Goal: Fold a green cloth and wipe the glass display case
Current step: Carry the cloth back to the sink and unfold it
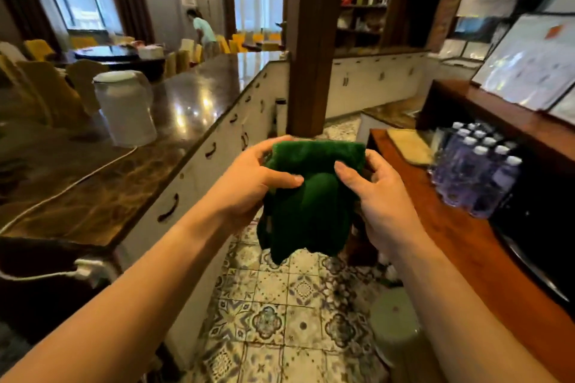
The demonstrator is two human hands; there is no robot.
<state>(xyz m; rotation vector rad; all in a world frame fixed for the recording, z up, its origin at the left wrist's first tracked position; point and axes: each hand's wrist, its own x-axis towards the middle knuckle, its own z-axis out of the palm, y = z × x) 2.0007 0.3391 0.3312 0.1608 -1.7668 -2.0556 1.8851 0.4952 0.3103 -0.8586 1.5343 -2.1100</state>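
Our left hand (249, 177) and right hand (378, 193) each pinch the green cloth (306, 196), thumbs pressed on its front, fingers curled behind. We hold it in mid-air over the tiled floor (280, 314), its lower part hanging loose, between the marble bench (130, 171) and the wooden bench (460, 246).

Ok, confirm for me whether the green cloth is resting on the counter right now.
No, the green cloth hangs in the air above the tiled floor, held by the left hand and right hand.
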